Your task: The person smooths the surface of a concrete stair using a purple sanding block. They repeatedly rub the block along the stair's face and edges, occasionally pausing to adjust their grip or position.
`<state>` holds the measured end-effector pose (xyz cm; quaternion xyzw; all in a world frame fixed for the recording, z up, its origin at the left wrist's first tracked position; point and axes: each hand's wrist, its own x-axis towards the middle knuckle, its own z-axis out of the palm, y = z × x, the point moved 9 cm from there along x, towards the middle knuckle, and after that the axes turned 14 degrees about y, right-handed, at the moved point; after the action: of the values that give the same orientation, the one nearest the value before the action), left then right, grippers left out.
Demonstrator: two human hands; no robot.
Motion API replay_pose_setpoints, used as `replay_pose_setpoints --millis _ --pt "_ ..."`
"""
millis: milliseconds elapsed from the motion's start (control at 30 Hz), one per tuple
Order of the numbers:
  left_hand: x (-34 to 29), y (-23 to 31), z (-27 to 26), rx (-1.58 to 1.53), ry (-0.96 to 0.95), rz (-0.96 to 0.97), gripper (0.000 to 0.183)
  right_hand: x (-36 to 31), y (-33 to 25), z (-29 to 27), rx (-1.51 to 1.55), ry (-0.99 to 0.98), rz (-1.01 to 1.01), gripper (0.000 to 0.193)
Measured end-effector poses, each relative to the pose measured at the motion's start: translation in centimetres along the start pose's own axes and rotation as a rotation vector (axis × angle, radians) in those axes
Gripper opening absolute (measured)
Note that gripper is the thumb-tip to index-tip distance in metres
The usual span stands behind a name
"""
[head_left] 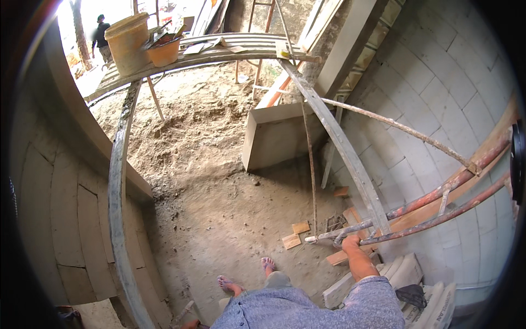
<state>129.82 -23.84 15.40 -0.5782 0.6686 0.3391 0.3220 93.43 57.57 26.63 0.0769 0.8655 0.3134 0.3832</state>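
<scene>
One right hand (350,242) clasps a rust-red tubular metal frame (436,194) stretching away rightward; the left hand (192,324) shows unclearly.

Dark printed lettering (440,312) marks pale sacks (448,294) at lower right

The right grip (351,242) held the end of a rust-red scaffold frame (412,206) beside a block wall (438,90); the left grip (192,324) showed partly at the lower edge. A tall bucket (127,48) and an orange tub (164,55) stood on a raised platform (246,55) above dirt ground (186,107).
</scene>
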Motion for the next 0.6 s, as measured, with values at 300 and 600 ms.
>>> replay_pose_setpoints --millis 300,600 --pt "1.3 -1.4 -3.4 -0.038 0.058 0.016 0.048 -1.8 -2.4 -1.4 0.036 -0.011 0.046 0.036" --pt "0.9 6.9 -3.5 0.085 0.107 0.218 0.055 -1.2 -1.5 -0.5 0.221 0.058 0.191 0.037"
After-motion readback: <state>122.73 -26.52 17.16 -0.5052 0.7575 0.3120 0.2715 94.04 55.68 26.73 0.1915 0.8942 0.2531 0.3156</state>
